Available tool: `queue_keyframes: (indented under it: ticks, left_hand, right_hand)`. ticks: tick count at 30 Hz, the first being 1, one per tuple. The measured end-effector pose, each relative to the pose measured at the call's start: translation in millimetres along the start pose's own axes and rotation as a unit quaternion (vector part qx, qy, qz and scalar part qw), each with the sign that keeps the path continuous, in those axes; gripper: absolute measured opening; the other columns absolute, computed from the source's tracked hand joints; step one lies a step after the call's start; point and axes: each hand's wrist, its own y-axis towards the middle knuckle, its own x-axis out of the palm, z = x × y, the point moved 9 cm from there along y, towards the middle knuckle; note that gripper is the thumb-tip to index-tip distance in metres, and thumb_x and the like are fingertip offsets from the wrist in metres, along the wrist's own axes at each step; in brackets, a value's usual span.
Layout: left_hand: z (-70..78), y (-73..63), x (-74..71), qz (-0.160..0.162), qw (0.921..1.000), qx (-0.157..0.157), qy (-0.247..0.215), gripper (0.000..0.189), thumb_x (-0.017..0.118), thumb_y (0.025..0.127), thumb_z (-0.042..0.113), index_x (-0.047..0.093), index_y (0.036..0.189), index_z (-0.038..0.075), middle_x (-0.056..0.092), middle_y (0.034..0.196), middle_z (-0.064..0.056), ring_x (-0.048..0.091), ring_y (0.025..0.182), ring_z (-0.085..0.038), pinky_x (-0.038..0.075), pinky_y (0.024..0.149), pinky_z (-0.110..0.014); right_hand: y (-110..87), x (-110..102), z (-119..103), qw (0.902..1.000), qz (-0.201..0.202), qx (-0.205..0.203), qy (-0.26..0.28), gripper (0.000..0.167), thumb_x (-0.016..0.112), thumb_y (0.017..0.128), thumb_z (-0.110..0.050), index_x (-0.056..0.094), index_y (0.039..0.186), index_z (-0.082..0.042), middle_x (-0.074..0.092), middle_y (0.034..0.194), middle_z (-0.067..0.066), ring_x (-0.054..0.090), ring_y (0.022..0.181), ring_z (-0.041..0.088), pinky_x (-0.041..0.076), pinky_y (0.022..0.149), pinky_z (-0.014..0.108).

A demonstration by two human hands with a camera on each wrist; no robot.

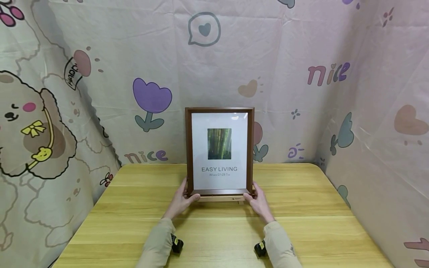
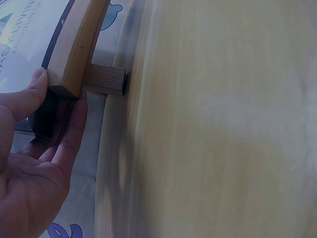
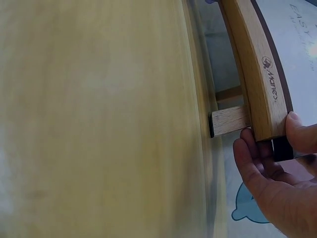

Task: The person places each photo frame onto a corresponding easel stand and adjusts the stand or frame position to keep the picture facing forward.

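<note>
A brown picture frame [image 1: 189, 149] stands upright in the middle of the head view, with a white sheet and a small bamboo picture behind its front. Its bottom edge sits on the ledge of a wooden stand [image 1: 218, 199]; the stand's upper part is hidden behind it. My left hand [image 1: 181, 201] grips the frame's lower left corner, thumb in front and fingers beneath and behind. At the lower right corner, my right hand [image 1: 259, 204] holds on the same way. In the wrist views, fingertips of both hands reach the ends of the ledge [image 2: 74, 44], near its short feet [image 3: 230, 120].
The stand is on a light wooden table [image 1: 134, 223] with rounded far corners. Patterned cloth [image 1: 214, 74] hangs behind the table and along both sides. A small black device [image 1: 177, 244] shows at the left wrist, another [image 1: 260, 248] at the right.
</note>
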Motion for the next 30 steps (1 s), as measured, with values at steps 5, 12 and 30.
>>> queue_keyframes:
  ticks: [5, 12, 30]
  left_hand:
    - [-3.8, 1.5, 2.1, -0.007, 0.9992, -0.028, -0.026, 0.098, 0.075, 0.091, 0.030, 0.013, 0.160, 0.000, 0.052, 0.136, -0.041, 0.055, 0.125, -0.055, 0.047, 0.107, -0.061]
    - [-6.1, 3.3, 3.9, -0.017, 0.9979, -0.059, -0.018, 0.094, 0.073, 0.093, 0.023, 0.011, 0.159, -0.005, 0.042, 0.148, -0.039, 0.049, 0.134, -0.052, 0.043, 0.113, -0.059]
    - [2.3, -0.8, -22.8, -0.013, 0.9976, -0.048, 0.048, 0.091, 0.069, 0.095, 0.034, 0.014, 0.162, 0.006, 0.050, 0.145, -0.030, 0.050, 0.134, -0.050, 0.040, 0.114, -0.063]
  right_hand:
    - [1.8, -0.3, 2.1, 1.0000, -0.004, 0.001, -0.002, 0.071, 0.064, 0.094, -0.002, 0.028, 0.155, 0.003, 0.062, 0.123, 0.038, 0.066, 0.109, 0.045, 0.057, 0.097, 0.051]
    - [3.4, -1.3, 2.7, 0.9999, -0.015, 0.000, -0.006, 0.071, 0.064, 0.095, -0.003, 0.028, 0.156, 0.002, 0.064, 0.122, 0.037, 0.068, 0.108, 0.043, 0.058, 0.097, 0.051]
    - [0.0, -29.0, -5.6, 0.9851, -0.048, -0.060, -0.154, 0.069, 0.057, 0.102, -0.034, 0.029, 0.157, -0.002, 0.034, 0.157, 0.031, 0.036, 0.143, 0.051, 0.032, 0.117, 0.067]
